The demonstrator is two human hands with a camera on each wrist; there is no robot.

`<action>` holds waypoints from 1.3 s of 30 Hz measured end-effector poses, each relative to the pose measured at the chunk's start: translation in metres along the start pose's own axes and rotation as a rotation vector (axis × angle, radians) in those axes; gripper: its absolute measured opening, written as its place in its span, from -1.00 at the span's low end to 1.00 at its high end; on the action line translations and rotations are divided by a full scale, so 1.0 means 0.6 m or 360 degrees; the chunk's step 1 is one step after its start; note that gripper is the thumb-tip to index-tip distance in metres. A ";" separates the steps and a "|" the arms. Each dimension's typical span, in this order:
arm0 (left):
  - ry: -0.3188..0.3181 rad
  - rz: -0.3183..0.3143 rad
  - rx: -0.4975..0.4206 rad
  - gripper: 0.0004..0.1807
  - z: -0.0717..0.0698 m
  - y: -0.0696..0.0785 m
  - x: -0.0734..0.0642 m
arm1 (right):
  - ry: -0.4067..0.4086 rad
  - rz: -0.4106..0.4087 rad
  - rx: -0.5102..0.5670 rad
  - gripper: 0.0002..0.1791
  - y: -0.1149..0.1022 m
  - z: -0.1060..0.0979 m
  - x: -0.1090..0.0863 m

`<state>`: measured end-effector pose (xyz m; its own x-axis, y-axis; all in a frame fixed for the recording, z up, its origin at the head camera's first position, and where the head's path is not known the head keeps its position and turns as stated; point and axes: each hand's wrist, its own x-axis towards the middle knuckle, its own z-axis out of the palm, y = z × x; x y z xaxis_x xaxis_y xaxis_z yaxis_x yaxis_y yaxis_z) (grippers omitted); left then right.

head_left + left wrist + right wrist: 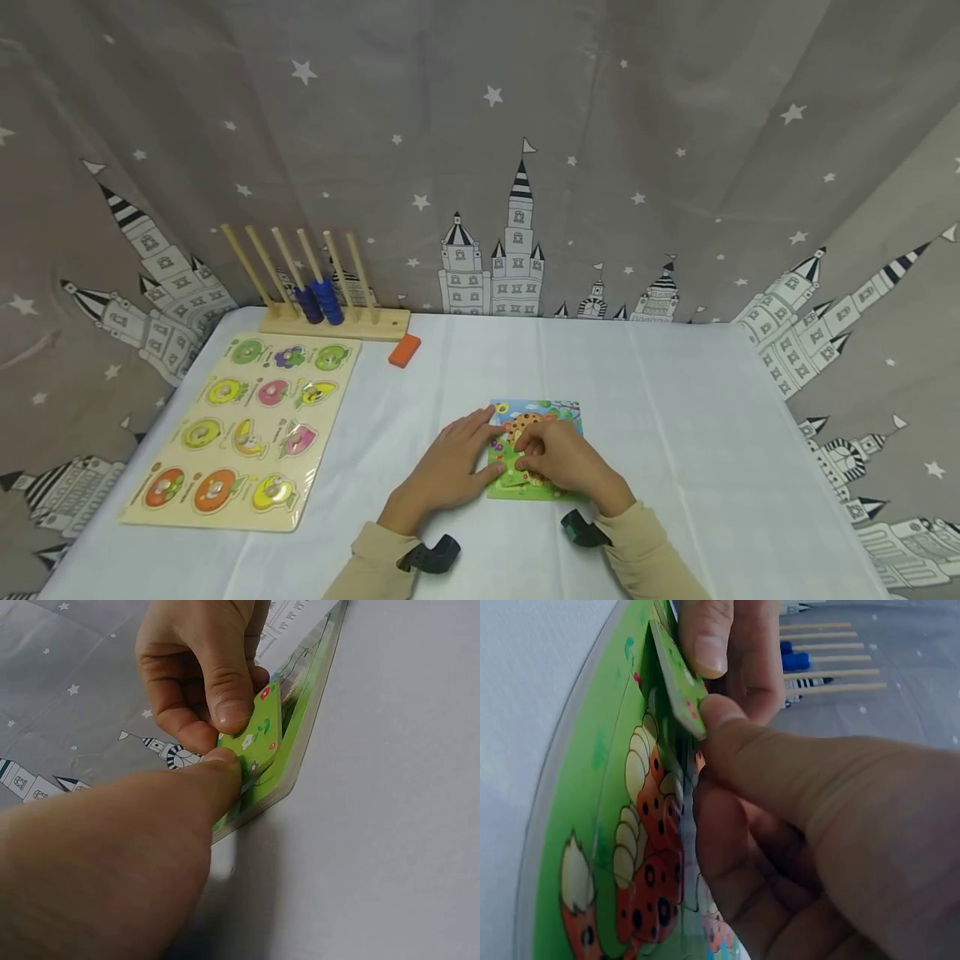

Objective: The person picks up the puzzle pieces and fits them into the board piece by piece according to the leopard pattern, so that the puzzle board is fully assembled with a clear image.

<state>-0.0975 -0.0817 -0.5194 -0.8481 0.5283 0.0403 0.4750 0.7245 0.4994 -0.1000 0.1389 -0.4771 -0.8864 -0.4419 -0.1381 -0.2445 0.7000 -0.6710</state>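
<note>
A small picture puzzle with a spotted orange animal on green ground lies on the white cloth. My right hand pinches a flat green puzzle piece with printed flowers between thumb and curled fingers. That piece stands tilted, one edge raised off the board. My left hand lies at the puzzle's left side, fingers stretched over its edge. Its thumb touches the lower part of the tilted piece. Both hands cover part of the animal picture in the head view.
A wooden fruit puzzle board lies at the left. Behind it stands a peg rack with blue rings on two pegs. An orange block sits beside the rack. A grey castle-print curtain hangs around the table.
</note>
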 end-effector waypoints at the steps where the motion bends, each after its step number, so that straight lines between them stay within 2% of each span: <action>1: -0.0001 -0.0004 0.0004 -0.41 0.000 0.000 0.000 | 0.0001 -0.0010 -0.0017 -0.87 -0.002 0.000 0.000; 8: -0.0001 0.0002 -0.0009 -0.42 -0.008 0.004 -0.003 | 0.0022 -0.0075 -0.0135 -0.88 -0.010 0.006 0.000; 15: 0.0000 -0.0008 -0.0005 -0.42 -0.009 0.003 -0.004 | 0.0032 -0.0122 -0.0180 -0.86 -0.014 0.007 0.000; 22: -0.0003 -0.0012 -0.0005 -0.42 -0.003 0.002 -0.004 | 0.0018 -0.0130 -0.0172 -0.87 -0.014 0.006 -0.004; 31: 0.0026 0.0013 -0.0020 -0.41 -0.010 0.004 -0.002 | 0.0059 -0.0147 -0.0211 -0.86 -0.014 0.009 -0.001; 39: 0.0015 -0.0004 -0.0014 -0.40 -0.012 0.005 -0.004 | 0.0083 -0.0104 -0.0197 -0.88 -0.017 0.011 -0.001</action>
<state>-0.0956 -0.0842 -0.5115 -0.8514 0.5224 0.0470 0.4710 0.7220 0.5068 -0.0945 0.1286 -0.4751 -0.8855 -0.4612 -0.0568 -0.3460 0.7361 -0.5817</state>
